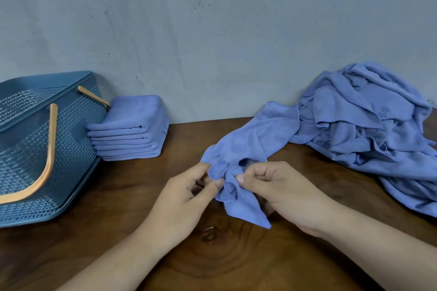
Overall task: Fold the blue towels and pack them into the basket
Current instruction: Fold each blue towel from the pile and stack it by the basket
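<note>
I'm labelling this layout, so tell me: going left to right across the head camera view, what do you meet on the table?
Basket → stack of folded towels → left hand → right hand → pile of unfolded towels. The towel both hands pinch overlaps them, so it is left out.

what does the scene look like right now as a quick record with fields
left hand: pinches the crumpled towel
right hand: pinches the same towel
crumpled towel: unfolded, trailing on the table toward the loose pile
folded stack: beside the basket, outside it
loose pile: far right, against the wall
basket: far left, orange handles
</note>
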The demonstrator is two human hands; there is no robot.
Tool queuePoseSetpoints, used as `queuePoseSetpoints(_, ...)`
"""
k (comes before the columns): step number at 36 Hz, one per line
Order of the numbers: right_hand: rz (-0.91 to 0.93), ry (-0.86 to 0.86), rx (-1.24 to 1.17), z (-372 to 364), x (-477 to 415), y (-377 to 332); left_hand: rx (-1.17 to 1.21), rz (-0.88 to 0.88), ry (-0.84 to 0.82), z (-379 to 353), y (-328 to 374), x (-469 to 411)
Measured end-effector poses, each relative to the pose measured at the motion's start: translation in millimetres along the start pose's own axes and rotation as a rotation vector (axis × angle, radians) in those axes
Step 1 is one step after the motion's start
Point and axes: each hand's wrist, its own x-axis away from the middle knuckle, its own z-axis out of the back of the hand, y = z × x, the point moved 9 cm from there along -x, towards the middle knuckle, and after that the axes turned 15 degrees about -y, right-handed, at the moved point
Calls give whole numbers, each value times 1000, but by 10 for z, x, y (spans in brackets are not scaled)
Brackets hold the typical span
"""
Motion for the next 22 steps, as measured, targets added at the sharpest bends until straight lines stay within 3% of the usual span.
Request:
queuePoseSetpoints(4, 14, 3, 118, 79, 26, -101, 77, -18, 168, 192, -34, 34)
queuePoseSetpoints(9, -174, -369, 253, -84, 101, -81, 196, -34, 340, 375, 48, 69)
queuePoseSetpoints(11, -196, -414, 379, -120, 134, -94, 184, -24, 318, 327, 53, 71)
queuePoseSetpoints(16, 125, 162, 535, 243, 121, -407, 78, -13, 124, 50, 142, 64)
queuePoseSetpoints(19, 194, 198, 737, 203, 146, -498, 0, -76, 12, -130, 259, 69)
queuePoseSetpoints(22, 293, 188, 770, 166, 167, -564, -68, -61, 14, -153, 277, 77)
